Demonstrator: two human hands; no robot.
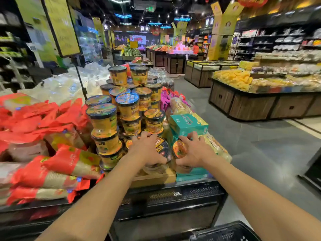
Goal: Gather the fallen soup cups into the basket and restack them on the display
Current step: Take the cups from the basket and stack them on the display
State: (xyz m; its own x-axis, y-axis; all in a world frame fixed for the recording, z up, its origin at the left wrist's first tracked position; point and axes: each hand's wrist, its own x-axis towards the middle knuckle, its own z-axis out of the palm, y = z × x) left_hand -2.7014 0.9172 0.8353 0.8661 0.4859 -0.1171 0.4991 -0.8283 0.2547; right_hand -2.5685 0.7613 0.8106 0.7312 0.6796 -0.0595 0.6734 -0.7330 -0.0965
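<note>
Yellow soup cups with dark lids stand stacked in a tall pile point(128, 105) on the display table point(173, 193). At the pile's near right foot, my left hand point(147, 150) grips a soup cup point(162, 147) from above, its dark lid partly showing. Beside it my right hand point(192, 150) grips a second soup cup point(179, 148), whose orange lid faces left. Both cups sit low at the front of the display. A black basket point(225, 232) shows at the bottom right, below my right forearm.
Red snack packs point(43, 129) are piled left of the cups. Teal boxes point(189, 124) and bagged goods point(217, 150) lie to the right. Beyond is a grey aisle floor point(251, 136) and wooden produce stands point(260, 105).
</note>
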